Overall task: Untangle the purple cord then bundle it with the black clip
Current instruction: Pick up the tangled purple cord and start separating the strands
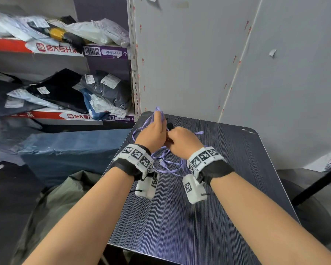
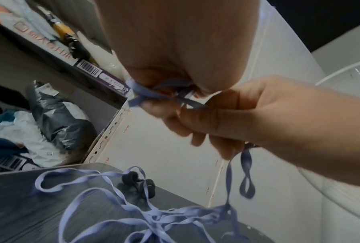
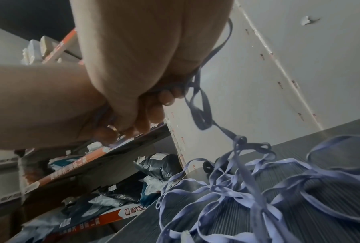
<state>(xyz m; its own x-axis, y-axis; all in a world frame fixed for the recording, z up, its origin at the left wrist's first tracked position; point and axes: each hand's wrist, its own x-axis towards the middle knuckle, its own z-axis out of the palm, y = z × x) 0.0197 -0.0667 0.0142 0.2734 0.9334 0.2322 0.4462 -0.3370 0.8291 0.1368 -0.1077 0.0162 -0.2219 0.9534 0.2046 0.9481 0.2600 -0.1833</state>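
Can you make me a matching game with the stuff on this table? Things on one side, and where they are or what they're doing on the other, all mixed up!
Things:
1. purple cord
2. black clip
3. left hand
4. right hand

States:
A. lies on the table, held by nobody
B. pinches a strand lifted up high
C. partly held up, the rest in tangled loops on the table
D. grips a strand lower down, beside the other hand

Pairs: 1-C, 2-A, 3-B, 4-D

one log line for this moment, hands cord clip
stage: untangling | left hand: pinches flat purple cord | right hand: grips same cord | black clip: untouched on dark striped table
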